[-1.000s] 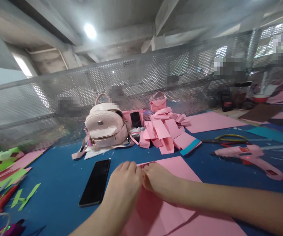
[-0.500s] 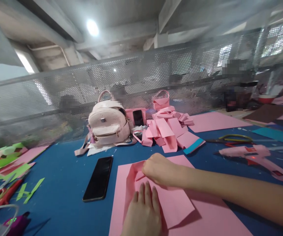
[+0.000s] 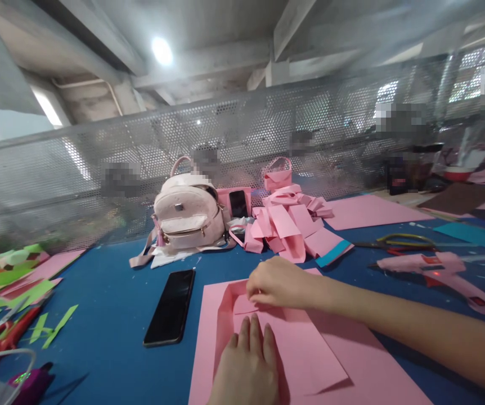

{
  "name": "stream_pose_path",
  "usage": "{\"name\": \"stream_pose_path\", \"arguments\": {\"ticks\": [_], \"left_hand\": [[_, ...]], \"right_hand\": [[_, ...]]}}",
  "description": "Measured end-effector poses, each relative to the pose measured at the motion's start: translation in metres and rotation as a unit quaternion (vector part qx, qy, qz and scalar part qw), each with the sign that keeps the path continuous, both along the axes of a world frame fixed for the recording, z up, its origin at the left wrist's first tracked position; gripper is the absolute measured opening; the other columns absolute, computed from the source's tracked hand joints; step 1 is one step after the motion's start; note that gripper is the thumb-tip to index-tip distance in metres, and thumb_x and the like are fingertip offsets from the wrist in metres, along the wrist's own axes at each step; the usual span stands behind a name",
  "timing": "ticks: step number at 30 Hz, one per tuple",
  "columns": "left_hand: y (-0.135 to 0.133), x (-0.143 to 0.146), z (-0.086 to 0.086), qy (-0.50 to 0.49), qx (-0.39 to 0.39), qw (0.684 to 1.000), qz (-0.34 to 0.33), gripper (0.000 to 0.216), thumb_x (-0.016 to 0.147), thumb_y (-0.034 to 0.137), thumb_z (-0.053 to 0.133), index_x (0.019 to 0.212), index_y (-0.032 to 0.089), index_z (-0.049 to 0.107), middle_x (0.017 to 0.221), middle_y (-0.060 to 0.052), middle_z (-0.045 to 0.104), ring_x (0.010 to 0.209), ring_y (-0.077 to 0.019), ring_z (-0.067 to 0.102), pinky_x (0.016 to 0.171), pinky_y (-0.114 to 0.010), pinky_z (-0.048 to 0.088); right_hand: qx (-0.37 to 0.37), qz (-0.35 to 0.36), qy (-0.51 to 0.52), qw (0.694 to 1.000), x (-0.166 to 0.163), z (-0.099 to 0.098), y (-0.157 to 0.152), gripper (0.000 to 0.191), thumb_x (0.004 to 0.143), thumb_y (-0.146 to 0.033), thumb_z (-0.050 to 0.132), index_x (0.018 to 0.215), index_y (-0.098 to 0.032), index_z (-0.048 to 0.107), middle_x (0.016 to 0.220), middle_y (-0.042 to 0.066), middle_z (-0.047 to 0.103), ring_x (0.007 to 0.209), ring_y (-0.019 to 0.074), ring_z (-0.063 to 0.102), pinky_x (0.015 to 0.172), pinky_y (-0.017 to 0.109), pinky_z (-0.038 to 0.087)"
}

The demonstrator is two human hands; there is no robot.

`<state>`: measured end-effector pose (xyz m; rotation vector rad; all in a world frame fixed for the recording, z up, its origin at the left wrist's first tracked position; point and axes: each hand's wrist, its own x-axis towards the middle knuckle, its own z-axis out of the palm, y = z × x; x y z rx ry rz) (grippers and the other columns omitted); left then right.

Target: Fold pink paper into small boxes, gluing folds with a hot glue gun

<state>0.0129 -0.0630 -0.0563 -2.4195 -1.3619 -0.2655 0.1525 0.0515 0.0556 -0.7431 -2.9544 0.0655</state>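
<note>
A folded piece of pink paper (image 3: pixel 305 360) lies on a larger pink sheet (image 3: pixel 377 371), with raised edges along its left and far sides. My left hand (image 3: pixel 248 360) rests flat on the folded paper, fingers stretched away from me and slightly apart. At the far edge, my right hand (image 3: pixel 274 284) is closed, its curled fingers pinching the paper by a small folded flap. The fingertips of that hand are partly hidden. Left of the sheet lies a black phone (image 3: pixel 170 306).
A pale backpack (image 3: pixel 185 211) and a heap of folded pink paper pieces (image 3: pixel 284 225) stand by the perforated metal screen (image 3: pixel 234 129). Right lie a pink glue gun (image 3: pixel 440 267) and yellow-handled scissors (image 3: pixel 407 242). Green paper scraps (image 3: pixel 37 329) and red-handled scissors (image 3: pixel 14 329) are at left.
My right hand has lifted and loosened slightly at the far edge, showing more of the flap. The folded paper's near right corner has come down and out to the right. My left hand stays nearly still.
</note>
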Motion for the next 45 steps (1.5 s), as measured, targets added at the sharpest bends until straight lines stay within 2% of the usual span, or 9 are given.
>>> {"name": "stream_pose_path", "arguments": {"ticks": [5, 11, 17, 25, 31, 35, 38, 41, 45], "left_hand": [[0.003, 0.003, 0.017, -0.006, -0.019, 1.000, -0.021, 0.045, 0.082, 0.024, 0.054, 0.122, 0.007, 0.063, 0.125, -0.024, 0.062, 0.107, -0.0383, 0.065, 0.070, -0.042, 0.061], [0.009, 0.004, 0.028, -0.014, -0.047, 0.999, -0.002, 0.050, 0.088, 0.026, 0.049, 0.133, 0.005, 0.055, 0.138, -0.023, 0.050, 0.124, -0.0383, 0.053, 0.092, -0.049, 0.053], [0.019, 0.000, 0.019, -0.017, -0.115, 0.993, -0.021, 0.059, 0.087, 0.027, 0.046, 0.142, 0.007, 0.043, 0.146, -0.017, 0.040, 0.131, -0.0386, 0.045, 0.099, -0.053, 0.048], [0.028, 0.003, 0.008, 0.036, -0.006, 0.998, -0.043, 0.043, 0.082, 0.008, 0.047, 0.123, 0.003, 0.061, 0.120, -0.025, 0.064, 0.111, -0.0360, 0.063, 0.083, -0.043, 0.058], [0.026, 0.002, 0.054, -0.054, -0.050, 0.996, -0.059, 0.034, 0.085, 0.014, 0.047, 0.113, 0.014, 0.065, 0.111, -0.015, 0.071, 0.096, -0.0269, 0.069, 0.087, -0.043, 0.056], [0.030, -0.017, 0.099, -0.129, 0.047, 0.987, -0.084, 0.034, 0.092, 0.015, 0.041, 0.120, 0.018, 0.060, 0.124, -0.012, 0.066, 0.114, -0.0260, 0.061, 0.105, -0.051, 0.041], [0.034, -0.037, 0.123, -0.228, 0.121, 0.963, -0.081, 0.038, 0.092, 0.015, 0.042, 0.129, 0.022, 0.053, 0.137, -0.010, 0.055, 0.128, -0.0249, 0.048, 0.113, -0.052, 0.027], [0.041, -0.054, 0.133, -0.420, 0.170, 0.890, -0.047, 0.031, 0.096, 0.023, 0.040, 0.124, 0.023, 0.055, 0.137, -0.009, 0.053, 0.129, -0.0236, 0.046, 0.111, -0.046, 0.032], [0.057, -0.066, 0.130, -0.610, 0.035, 0.789, -0.062, 0.034, 0.097, 0.037, 0.039, 0.122, 0.021, 0.056, 0.131, -0.009, 0.058, 0.122, -0.0242, 0.053, 0.103, -0.041, 0.043]], "right_hand": [[0.000, -0.059, 0.062, 0.996, 0.014, 0.000, 0.016, 0.022, 0.079, -0.023, 0.067, 0.101, -0.022, 0.066, 0.099, 0.002, 0.071, 0.091, 0.0188, 0.064, 0.060, 0.024, 0.032], [0.024, -0.095, -0.040, 0.994, 0.011, -0.024, 0.020, 0.005, 0.075, -0.015, 0.063, 0.076, -0.019, 0.066, 0.081, 0.003, 0.072, 0.076, 0.0213, 0.066, 0.053, 0.027, 0.022], [0.018, -0.116, -0.063, 0.991, 0.013, -0.020, 0.024, 0.006, 0.075, -0.015, 0.063, 0.080, -0.017, 0.067, 0.084, 0.006, 0.072, 0.079, 0.0244, 0.068, 0.051, 0.028, 0.018], [0.011, -0.120, -0.115, 0.986, 0.024, -0.012, 0.026, 0.018, 0.074, -0.005, 0.060, 0.086, -0.015, 0.069, 0.091, 0.010, 0.072, 0.084, 0.0242, 0.067, 0.052, 0.028, 0.021], [-0.023, -0.114, -0.080, 0.990, 0.031, -0.012, 0.032, 0.014, 0.068, -0.008, 0.061, 0.078, -0.016, 0.066, 0.084, 0.007, 0.070, 0.077, 0.0212, 0.064, 0.050, 0.026, 0.021], [-0.053, -0.108, 0.018, 0.993, 0.038, -0.008, 0.038, 0.012, 0.072, -0.008, 0.053, 0.075, -0.017, 0.061, 0.077, 0.003, 0.065, 0.070, 0.0166, 0.060, 0.051, 0.025, 0.024], [-0.068, -0.091, 0.104, 0.988, 0.038, -0.007, 0.038, 0.012, 0.073, -0.008, 0.051, 0.078, -0.016, 0.059, 0.075, 0.002, 0.062, 0.067, 0.0146, 0.056, 0.053, 0.024, 0.026], [-0.083, -0.100, 0.152, 0.980, 0.036, -0.005, 0.036, 0.015, 0.073, -0.008, 0.050, 0.083, -0.016, 0.059, 0.075, 0.001, 0.062, 0.067, 0.0142, 0.054, 0.055, 0.022, 0.028], [-0.089, -0.086, 0.169, 0.978, 0.037, -0.002, 0.033, 0.017, 0.071, -0.007, 0.051, 0.081, -0.015, 0.061, 0.074, -0.001, 0.061, 0.068, 0.0134, 0.054, 0.056, 0.021, 0.030]]}}
